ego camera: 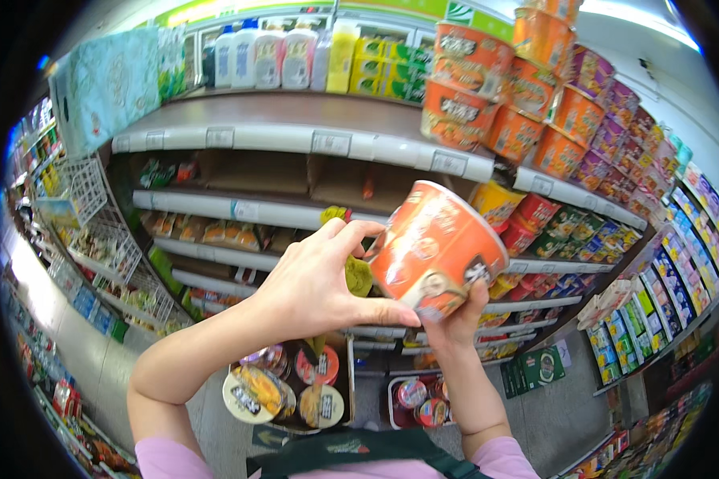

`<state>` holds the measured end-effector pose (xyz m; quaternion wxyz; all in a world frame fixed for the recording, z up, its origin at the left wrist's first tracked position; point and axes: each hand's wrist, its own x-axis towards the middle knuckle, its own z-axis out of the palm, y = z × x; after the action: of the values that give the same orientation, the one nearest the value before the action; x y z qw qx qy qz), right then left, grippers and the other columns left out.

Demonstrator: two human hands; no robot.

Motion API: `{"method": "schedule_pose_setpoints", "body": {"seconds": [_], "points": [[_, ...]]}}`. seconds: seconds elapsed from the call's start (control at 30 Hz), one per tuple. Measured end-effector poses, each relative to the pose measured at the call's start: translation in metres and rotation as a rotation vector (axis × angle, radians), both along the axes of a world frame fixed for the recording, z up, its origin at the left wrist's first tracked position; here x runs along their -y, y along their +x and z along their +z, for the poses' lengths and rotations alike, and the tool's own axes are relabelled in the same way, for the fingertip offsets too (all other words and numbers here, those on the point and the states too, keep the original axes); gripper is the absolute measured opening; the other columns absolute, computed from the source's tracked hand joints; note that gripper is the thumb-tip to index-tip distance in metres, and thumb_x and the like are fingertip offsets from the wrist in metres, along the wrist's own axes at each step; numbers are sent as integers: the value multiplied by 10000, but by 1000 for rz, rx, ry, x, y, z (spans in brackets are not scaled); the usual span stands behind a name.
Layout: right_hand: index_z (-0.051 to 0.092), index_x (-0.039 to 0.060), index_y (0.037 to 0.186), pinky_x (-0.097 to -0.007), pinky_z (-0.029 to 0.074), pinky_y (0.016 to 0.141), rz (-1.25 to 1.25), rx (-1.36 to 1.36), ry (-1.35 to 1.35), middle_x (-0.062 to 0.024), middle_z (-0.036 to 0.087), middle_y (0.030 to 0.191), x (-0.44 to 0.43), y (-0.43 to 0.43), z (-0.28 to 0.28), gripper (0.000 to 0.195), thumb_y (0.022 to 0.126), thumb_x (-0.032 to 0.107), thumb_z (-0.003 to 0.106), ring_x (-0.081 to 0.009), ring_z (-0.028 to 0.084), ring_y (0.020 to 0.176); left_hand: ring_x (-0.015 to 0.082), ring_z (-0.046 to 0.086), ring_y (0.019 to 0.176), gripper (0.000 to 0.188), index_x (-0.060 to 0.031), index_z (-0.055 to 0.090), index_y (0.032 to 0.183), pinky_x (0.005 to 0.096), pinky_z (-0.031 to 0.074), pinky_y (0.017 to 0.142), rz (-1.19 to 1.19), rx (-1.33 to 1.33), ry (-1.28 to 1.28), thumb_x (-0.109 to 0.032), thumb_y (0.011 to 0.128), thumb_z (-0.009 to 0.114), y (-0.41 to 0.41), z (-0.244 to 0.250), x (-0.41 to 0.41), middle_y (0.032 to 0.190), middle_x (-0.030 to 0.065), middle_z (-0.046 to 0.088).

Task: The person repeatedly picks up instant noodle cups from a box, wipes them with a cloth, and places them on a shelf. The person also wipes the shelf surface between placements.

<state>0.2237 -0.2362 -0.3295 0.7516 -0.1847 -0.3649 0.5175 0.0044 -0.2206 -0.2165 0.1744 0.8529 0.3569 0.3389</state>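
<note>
An orange instant noodle cup [425, 245] is tilted in front of me, between my two hands. My right hand [464, 311] grips it low on its right side. Around its left side curve the thumb and fingers of my left hand [329, 275], which also has a green cloth [358, 276] at its palm. Whether the left fingers press on the cup is hard to tell. Stacks of similar orange noodle cups [461, 111] stand on the top shelf at the right. Below my forearms, a cardboard box [351, 383] holds several noodle cups.
A white basket [391, 407] with more cups sits on the floor. The brown top shelf [263, 114] has bottles [269, 57] along its back and a large pale blue pack [111, 90] at left. Lower shelves carry packets and cups. A wire rack [120, 251] stands at left.
</note>
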Motion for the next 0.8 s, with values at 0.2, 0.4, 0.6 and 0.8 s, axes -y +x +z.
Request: {"method": "schedule_pose_setpoints", "body": {"seconds": [0.2,0.4,0.6,0.8], "points": [[372,7,1425,-369,489,1025,-224,447,328,-112,564,1335,-23,26,98,929,680,133,912,-199,583,1194,359,628,1147,1096,28,492,1301,426,485,990,30,30,237,-599,521,940,32,65,-14,1207,217,636],[363,12,1383,-354,529,976,-319,657,616,-117,613,1232,-69,46,236,772,799,139,851,-197,609,1144,253,661,1107,985,28,528,1326,384,502,993,66,163,239,-517,606,921,62,148,-74,1198,181,679],[400,-58,1455,-414,463,1054,-843,1167,517,-246,554,1361,-110,84,347,1063,811,757,626,-307,563,1263,167,711,948,706,-36,728,1128,315,556,887,-137,354,265,-569,684,863,94,230,-154,1048,102,747],[352,-33,1518,-431,454,1058,-1046,1258,382,-280,591,1337,-177,116,381,1075,843,781,547,-376,575,1260,156,702,854,802,13,678,1120,280,564,795,-65,315,224,-625,667,852,122,261,-196,965,101,718]]}}
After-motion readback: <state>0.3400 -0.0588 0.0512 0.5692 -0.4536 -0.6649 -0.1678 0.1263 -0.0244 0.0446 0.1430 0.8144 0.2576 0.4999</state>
